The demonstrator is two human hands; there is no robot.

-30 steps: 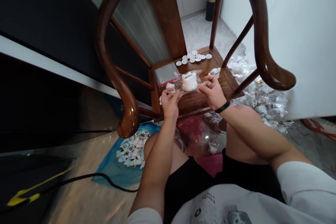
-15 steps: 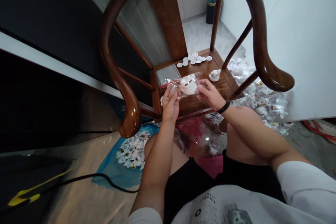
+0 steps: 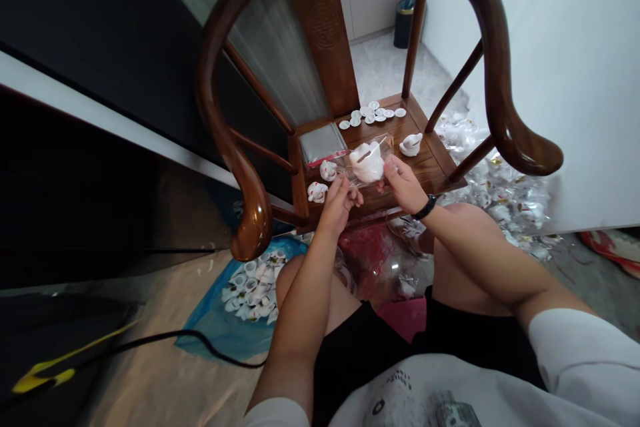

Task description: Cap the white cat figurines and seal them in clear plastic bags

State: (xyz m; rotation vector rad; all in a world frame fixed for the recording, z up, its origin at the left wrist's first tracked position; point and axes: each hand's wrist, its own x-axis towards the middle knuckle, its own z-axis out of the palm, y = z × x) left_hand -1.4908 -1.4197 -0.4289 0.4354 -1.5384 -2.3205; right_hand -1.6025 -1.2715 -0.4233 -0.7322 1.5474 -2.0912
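Note:
A transparent plastic bag point(image 3: 373, 177) holding a white ceramic piece point(image 3: 367, 163) lies over the seat of a dark wooden armchair point(image 3: 425, 170). My right hand point(image 3: 404, 183) pinches the bag's lower right corner. My left hand point(image 3: 341, 203) sits at the bag's lower left edge, its fingers pressed together on the plastic. Two small white ceramic figurines point(image 3: 329, 171) point(image 3: 317, 192) lie just beyond my left fingers. A white ceramic spouted piece point(image 3: 411, 144) stands to the right of the bag, and several small white discs point(image 3: 370, 115) lie behind it.
A grey flat packet point(image 3: 321, 144) lies on the seat by the chair's back splat point(image 3: 324, 37). Curved chair arms surround my hands. White cups sit on a blue sheet point(image 3: 210, 327) on the floor, and a heap of plastic bags point(image 3: 505, 203) lies at right.
My left hand has dropped lower and moved right, uncovering a figurine on the seat. The bag has shifted slightly right with my right hand.

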